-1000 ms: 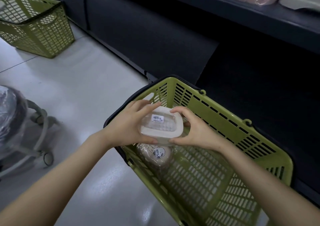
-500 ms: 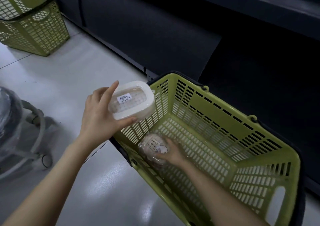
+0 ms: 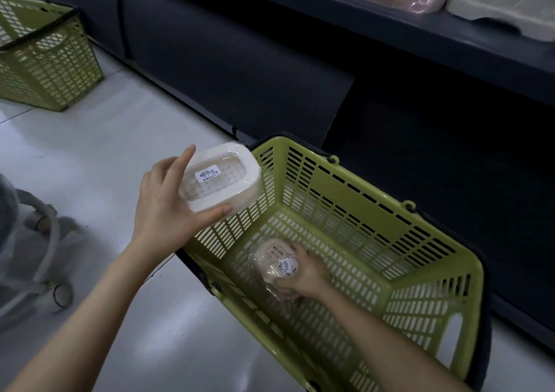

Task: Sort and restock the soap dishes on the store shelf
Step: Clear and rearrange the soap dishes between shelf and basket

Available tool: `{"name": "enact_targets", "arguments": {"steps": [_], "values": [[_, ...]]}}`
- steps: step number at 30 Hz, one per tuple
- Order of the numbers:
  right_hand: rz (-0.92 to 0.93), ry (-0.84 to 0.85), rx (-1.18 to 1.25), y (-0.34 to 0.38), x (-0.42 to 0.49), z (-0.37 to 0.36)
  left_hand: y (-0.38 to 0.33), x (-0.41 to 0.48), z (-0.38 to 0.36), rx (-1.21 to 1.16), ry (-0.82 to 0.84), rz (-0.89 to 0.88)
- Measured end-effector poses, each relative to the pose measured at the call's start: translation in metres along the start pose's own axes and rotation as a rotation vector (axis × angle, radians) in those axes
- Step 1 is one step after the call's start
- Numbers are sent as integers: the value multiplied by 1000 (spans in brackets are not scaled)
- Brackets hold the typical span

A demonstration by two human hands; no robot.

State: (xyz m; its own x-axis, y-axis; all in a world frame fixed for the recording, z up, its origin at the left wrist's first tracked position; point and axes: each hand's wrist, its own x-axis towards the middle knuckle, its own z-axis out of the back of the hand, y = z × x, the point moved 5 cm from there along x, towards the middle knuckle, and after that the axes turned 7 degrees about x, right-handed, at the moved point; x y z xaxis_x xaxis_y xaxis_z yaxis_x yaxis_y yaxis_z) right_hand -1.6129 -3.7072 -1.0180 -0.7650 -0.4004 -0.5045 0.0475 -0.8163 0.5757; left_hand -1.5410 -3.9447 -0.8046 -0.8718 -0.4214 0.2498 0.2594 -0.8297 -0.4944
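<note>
Holding white soap dish (image 3: 220, 178) in left grip (image 3: 168, 208) at green basket's (image 3: 345, 208) ten o'clock; clutching wrapped beige soap dish (image 3: 274, 261) inside with right grip (image 3: 304, 274).

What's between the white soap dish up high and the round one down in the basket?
In the head view, only the green basket, its slatted end wall, lies between the white soap dish and the round wrapped dish.
</note>
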Motion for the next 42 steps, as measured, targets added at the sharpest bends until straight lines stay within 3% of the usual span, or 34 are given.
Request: {"name": "enact_targets", "arguments": {"steps": [3,8,15,21,26,37,42], "values": [[34,-31,63,-2,-23,34,-20,5,4,-18,2,-25],[227,-219,-118,21,-81,126,-58,16,10,-34,-22,-63],[596,-731,-262,69,-180,261,-108,28,34,-97,-101,-55],[651,-944,-279,102,-226,355,-143,41,49,-167,-146,-80],[655,-920,-78,156,-220,416,-168,65,65,-146,-174,-96],[535,-812,-135,295,-150,519,-175,130,106,-164,-241,-157],[483,-614,-27,312,-103,536,-170,149,111,-201,-262,-177]]}}
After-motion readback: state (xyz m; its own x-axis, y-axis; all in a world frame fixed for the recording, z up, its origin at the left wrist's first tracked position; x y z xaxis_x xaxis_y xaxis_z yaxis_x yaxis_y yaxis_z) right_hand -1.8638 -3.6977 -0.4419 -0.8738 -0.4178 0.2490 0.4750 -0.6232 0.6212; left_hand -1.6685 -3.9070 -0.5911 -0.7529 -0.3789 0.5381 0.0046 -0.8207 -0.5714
